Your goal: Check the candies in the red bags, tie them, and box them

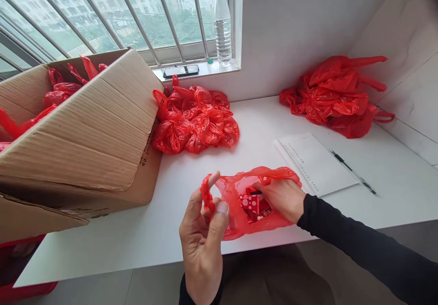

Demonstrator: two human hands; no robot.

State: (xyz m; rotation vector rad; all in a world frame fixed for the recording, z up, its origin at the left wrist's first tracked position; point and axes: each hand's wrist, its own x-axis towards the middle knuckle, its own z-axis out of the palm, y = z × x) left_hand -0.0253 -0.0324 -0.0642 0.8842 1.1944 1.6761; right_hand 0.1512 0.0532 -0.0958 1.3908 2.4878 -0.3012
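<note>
A red plastic bag [236, 220] lies at the table's front with its mouth spread. My left hand [203, 236] is closed on one handle of it, which is twisted round the raised index finger. Inside the mouth, small red packets [250, 203] with white patterns show. My right hand [285, 200] reaches into the bag from the right, its visible finger stretched over the packets. The rest of its fingers are hidden, so whether it grips anything cannot be seen.
Several tied red bags [198, 120] sit beside a big cardboard box [102, 127] containing more. A pile of red bags [337, 97] is at the back right. A notepad [315, 163] and a pen [354, 172] lie nearby. The sill holds a bottle [223, 31] and a phone [180, 70].
</note>
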